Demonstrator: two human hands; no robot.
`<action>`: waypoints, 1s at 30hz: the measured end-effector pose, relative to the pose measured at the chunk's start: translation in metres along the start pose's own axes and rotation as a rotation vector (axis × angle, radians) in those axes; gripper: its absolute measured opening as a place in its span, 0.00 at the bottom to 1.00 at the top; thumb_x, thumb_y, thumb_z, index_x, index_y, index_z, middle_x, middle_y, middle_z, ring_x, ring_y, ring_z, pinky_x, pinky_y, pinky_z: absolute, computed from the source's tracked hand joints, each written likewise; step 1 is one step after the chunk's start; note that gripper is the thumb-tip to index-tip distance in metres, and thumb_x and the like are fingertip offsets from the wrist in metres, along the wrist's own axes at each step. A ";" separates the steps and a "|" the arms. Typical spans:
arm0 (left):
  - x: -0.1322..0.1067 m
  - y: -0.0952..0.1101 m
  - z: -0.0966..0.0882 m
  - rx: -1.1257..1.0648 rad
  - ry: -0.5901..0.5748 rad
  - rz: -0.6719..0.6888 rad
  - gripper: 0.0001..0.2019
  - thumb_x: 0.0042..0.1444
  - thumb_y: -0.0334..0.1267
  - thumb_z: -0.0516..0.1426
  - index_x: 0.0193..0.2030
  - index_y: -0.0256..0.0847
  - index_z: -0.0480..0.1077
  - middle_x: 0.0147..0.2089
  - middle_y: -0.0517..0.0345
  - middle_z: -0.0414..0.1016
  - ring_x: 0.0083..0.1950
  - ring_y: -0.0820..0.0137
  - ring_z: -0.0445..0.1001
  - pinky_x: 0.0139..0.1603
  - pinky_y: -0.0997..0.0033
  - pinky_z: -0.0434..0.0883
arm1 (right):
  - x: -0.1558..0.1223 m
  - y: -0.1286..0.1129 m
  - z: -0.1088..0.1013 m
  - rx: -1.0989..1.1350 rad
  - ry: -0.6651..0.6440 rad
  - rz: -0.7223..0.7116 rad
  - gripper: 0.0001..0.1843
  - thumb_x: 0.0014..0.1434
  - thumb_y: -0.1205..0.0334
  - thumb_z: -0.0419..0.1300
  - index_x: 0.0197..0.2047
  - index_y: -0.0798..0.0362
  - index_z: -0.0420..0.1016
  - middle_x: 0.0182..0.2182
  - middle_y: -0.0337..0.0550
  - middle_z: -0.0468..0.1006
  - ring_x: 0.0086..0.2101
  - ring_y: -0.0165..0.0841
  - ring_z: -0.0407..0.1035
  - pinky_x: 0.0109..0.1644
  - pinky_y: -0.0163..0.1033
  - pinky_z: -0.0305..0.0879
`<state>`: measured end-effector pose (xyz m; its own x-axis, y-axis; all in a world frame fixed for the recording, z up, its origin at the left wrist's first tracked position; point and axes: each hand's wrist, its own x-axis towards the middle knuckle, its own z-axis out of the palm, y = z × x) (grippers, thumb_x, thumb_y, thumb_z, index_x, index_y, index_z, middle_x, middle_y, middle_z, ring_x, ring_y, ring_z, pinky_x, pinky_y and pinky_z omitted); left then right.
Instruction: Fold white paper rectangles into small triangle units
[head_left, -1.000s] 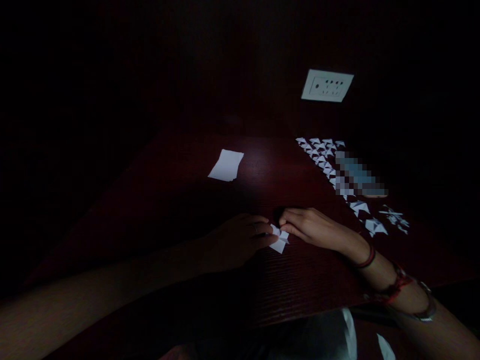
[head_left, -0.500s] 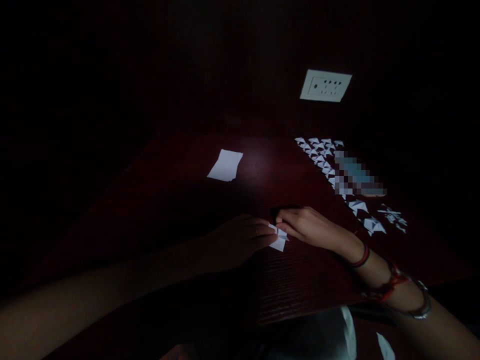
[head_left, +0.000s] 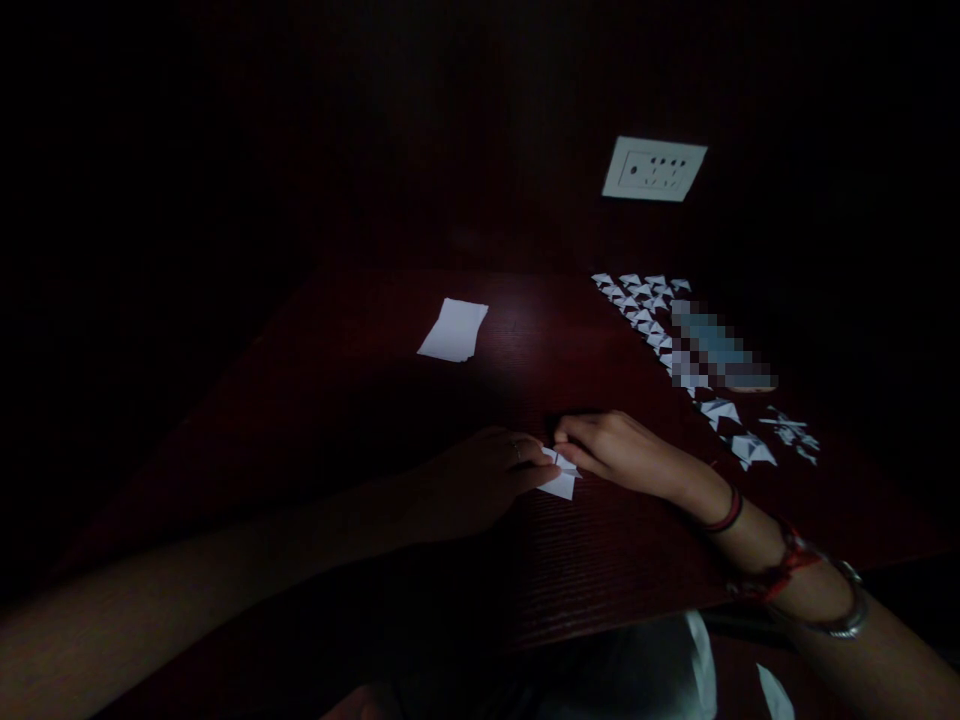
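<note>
A small white piece of folded paper (head_left: 559, 486) lies on the dark red table (head_left: 375, 380) near its front. From the left, my left hand (head_left: 487, 480) presses and grips it, thumb and fingers closed on its edge. My right hand (head_left: 615, 450) meets it from the other side, its curled fingers pinching the upper right part. Fingertips cover some of the folds. Beyond my hands lies a stack of white paper sheets (head_left: 454, 330). Several folded white paper shapes (head_left: 720, 411) run in rows along the right side.
A blurred-out, phone-like object (head_left: 720, 345) rests beside the rows of folded shapes. Thin white paper scraps (head_left: 791, 432) lie to the right. On the back wall is a white power socket (head_left: 655, 169). The table's front edge (head_left: 600, 632) is close to my body.
The fingers of my left hand have bent slightly and shifted on the folded paper. My right hand keeps nearly the same pinch. The whole view has drifted a little.
</note>
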<state>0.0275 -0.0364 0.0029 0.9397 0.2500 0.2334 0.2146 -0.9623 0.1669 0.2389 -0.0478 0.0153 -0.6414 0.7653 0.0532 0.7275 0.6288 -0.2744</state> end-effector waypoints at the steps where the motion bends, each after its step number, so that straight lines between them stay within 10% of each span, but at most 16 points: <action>1: 0.000 0.000 0.000 -0.004 0.000 -0.009 0.16 0.55 0.26 0.44 0.51 0.38 0.59 0.51 0.53 0.63 0.53 0.66 0.59 0.51 0.63 0.58 | 0.000 0.000 0.000 0.012 0.001 0.000 0.12 0.60 0.58 0.44 0.34 0.56 0.63 0.25 0.39 0.68 0.24 0.25 0.61 0.29 0.31 0.51; 13: -0.005 -0.004 0.005 -0.010 -0.005 -0.030 0.20 0.53 0.24 0.45 0.52 0.40 0.57 0.51 0.53 0.62 0.52 0.66 0.59 0.50 0.62 0.58 | -0.008 0.009 -0.014 0.200 0.109 -0.078 0.10 0.57 0.62 0.50 0.37 0.56 0.70 0.27 0.40 0.67 0.27 0.26 0.61 0.32 0.30 0.56; 30: -0.003 -0.030 -0.008 -0.142 -0.013 0.091 0.24 0.49 0.21 0.45 0.52 0.44 0.58 0.52 0.59 0.64 0.57 0.70 0.54 0.55 0.63 0.56 | -0.014 -0.002 -0.014 -0.196 -0.043 -0.221 0.16 0.60 0.63 0.45 0.48 0.47 0.67 0.30 0.39 0.67 0.26 0.25 0.61 0.29 0.33 0.54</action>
<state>0.0160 -0.0070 0.0049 0.9570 0.1607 0.2416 0.0901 -0.9560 0.2792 0.2503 -0.0578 0.0287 -0.7961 0.6032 0.0492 0.5997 0.7972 -0.0701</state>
